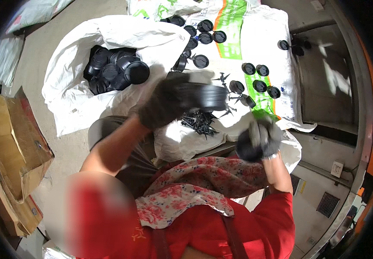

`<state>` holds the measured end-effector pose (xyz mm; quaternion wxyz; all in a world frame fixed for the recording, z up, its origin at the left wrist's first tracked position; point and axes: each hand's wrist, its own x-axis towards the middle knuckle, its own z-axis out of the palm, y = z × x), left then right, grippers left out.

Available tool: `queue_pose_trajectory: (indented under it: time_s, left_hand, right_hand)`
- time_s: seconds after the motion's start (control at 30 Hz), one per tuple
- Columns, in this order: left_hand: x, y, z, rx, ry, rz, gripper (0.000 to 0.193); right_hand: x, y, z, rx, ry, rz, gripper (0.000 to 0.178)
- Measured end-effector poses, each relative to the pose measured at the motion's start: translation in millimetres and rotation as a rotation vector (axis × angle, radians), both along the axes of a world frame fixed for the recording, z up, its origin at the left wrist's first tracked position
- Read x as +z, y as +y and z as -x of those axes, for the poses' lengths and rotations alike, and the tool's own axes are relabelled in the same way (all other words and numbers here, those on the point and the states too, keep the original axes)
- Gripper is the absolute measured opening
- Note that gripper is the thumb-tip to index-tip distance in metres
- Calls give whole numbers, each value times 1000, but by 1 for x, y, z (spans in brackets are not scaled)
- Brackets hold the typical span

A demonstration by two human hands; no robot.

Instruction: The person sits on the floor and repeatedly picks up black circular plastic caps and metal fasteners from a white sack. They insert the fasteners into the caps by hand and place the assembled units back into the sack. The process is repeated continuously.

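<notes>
My left hand (162,102), in a dark glove, is blurred over the work surface, its fingers closed round a black cylindrical plastic piece (213,97) with ribbed sides. Lower right, my gloved right hand (266,134) grips a black round cup-like piece (245,146), also smeared by motion. Beneath the left hand's piece lies a pile of small black pronged parts (199,124). Several black round caps (260,86) rest on the white and green sacks (268,39), some beside pronged parts. Motion hides the exact form of both held pieces.
An open white sack (65,64) full of black round pieces (136,72) stands left of my left hand. Cardboard boxes (15,144) are at the far left. Metal panels with a socket (336,169) line the right side. More black caps (283,45) lie at the far right.
</notes>
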<state>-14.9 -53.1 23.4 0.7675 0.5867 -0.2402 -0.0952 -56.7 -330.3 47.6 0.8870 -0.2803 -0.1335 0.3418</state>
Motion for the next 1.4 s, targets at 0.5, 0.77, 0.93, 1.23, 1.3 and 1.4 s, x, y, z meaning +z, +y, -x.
queue_pose_trajectory:
  time_s: [0.5, 0.77, 0.93, 1.23, 1.3, 1.4]
  left_hand:
    - [-6, 39, -19, 856, -796, -1061, 26]
    - [7, 58, -22, 1039, -545, -1115, 77]
    - [-20, 53, -23, 833, -352, -868, 67]
    - [-40, -4, -19, 250, 644, -462, 51]
    - [-52, -13, -9, 10, 793, 25, 35]
    - [-57, -10, -2, -77, 760, 240, 27]
  right_hand:
    - [-97, 72, -114, -556, -897, 1883, 48]
    - [-227, 100, -97, 269, -705, 1920, 46]
    - [-184, 61, -84, 12, 462, 995, 23]
    - [-45, 17, -37, -2, -548, 1272, 27]
    - [-31, 19, -26, 59, -620, 1235, 33]
    - [0, 46, -10, -130, -1203, 1642, 57]
